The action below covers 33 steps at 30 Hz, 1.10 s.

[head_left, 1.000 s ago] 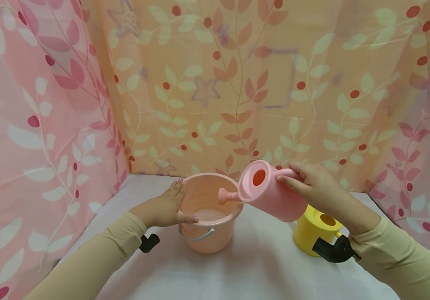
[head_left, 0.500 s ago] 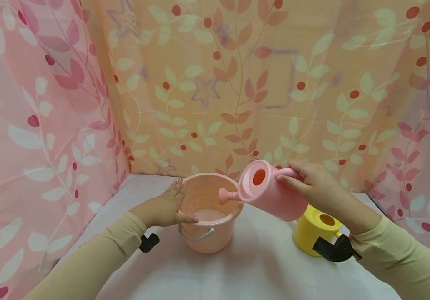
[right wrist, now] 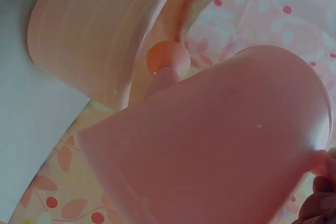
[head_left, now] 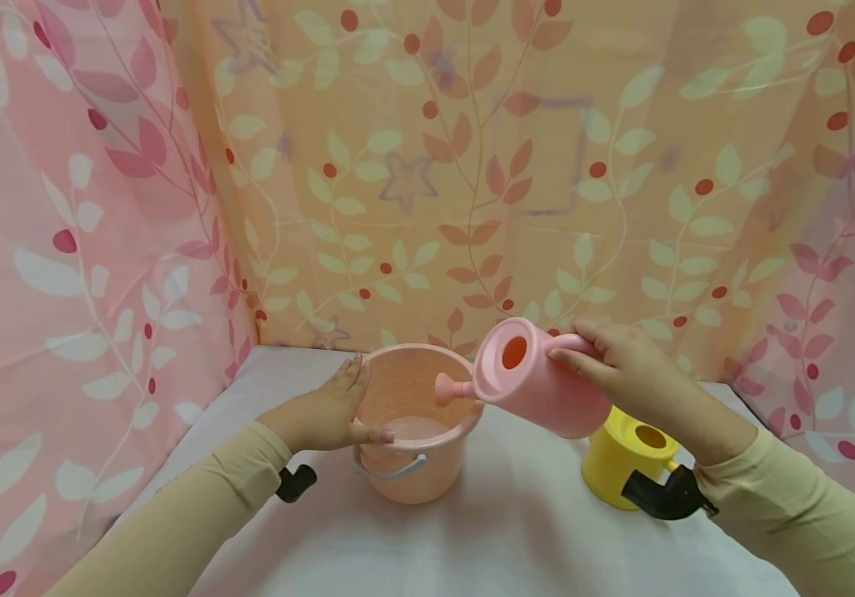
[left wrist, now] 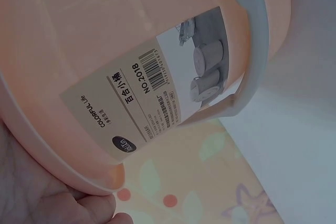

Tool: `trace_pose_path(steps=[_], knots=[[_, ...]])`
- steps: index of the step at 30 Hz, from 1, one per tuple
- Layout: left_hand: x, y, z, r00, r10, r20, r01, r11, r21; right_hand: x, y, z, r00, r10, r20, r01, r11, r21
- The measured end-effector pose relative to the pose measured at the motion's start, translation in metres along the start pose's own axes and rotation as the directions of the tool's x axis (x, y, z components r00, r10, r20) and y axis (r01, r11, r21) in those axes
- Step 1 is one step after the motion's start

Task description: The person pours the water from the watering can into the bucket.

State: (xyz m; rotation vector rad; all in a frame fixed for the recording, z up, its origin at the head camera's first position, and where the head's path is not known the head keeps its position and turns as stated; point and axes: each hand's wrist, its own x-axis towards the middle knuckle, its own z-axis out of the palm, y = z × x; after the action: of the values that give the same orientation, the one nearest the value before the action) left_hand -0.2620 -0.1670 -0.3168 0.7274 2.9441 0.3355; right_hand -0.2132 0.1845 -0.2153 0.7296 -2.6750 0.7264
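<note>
Pink watering can point(head_left: 546, 398) sat right of centre, tilted, spout head point(head_left: 448, 388) over the mouth of the peach bucket point(head_left: 415, 481). Right hand point(head_left: 632, 373) had fingers clamped on the can's handle; left hand point(head_left: 326, 410) lay on the bucket's left rim, fingers near straight, thumb apart. Likely risks: wrist drift could put the spout outside the rim and spill any water; a hard left-hand press might tip the bucket. Versus a second earlier: practically unchanged.
</note>
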Motion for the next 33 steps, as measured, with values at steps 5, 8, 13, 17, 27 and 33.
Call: trace_pose_path(steps=[5, 8, 13, 17, 27, 33], knots=[[0.0002, 0.0002, 0.0001, 1.000, -0.001, -0.004, 0.001, 1.000, 0.008, 0.0001, -0.0002, 0.0003, 1.000, 0.002, -0.001, -0.002, 1.000, -0.013], [0.0002, 0.0007, -0.0001, 1.000, -0.001, -0.004, 0.001, 1.000, 0.012, 0.0001, -0.0002, -0.0004, 1.000, 0.001, 0.003, -0.001, 1.000, -0.013], [0.0002, 0.0012, -0.0006, 1.000, -0.005, -0.002, 0.005, 1.000, 0.016, 0.0004, -0.0002, -0.0008, 1.000, -0.012, 0.000, 0.012, 1.000, -0.016], [0.0007, 0.0006, -0.0001, 1.000, -0.005, -0.001, 0.005, 1.000, 0.020, 0.0006, -0.0004, -0.0007, 1.000, -0.014, 0.003, 0.014, 1.000, -0.018], [0.0030, -0.0028, 0.0032, 1.000, 0.001, -0.005, 0.000, 1.000, 0.027, 0.0009, -0.0012, -0.0011, 1.000, 0.010, 0.010, -0.010, 1.000, -0.003], [0.0026, -0.0023, 0.0023, 1.000, -0.001, -0.003, 0.001, 1.000, 0.021, 0.0014, -0.0018, -0.0013, 1.000, -0.007, 0.011, 0.007, 1.000, -0.023]])
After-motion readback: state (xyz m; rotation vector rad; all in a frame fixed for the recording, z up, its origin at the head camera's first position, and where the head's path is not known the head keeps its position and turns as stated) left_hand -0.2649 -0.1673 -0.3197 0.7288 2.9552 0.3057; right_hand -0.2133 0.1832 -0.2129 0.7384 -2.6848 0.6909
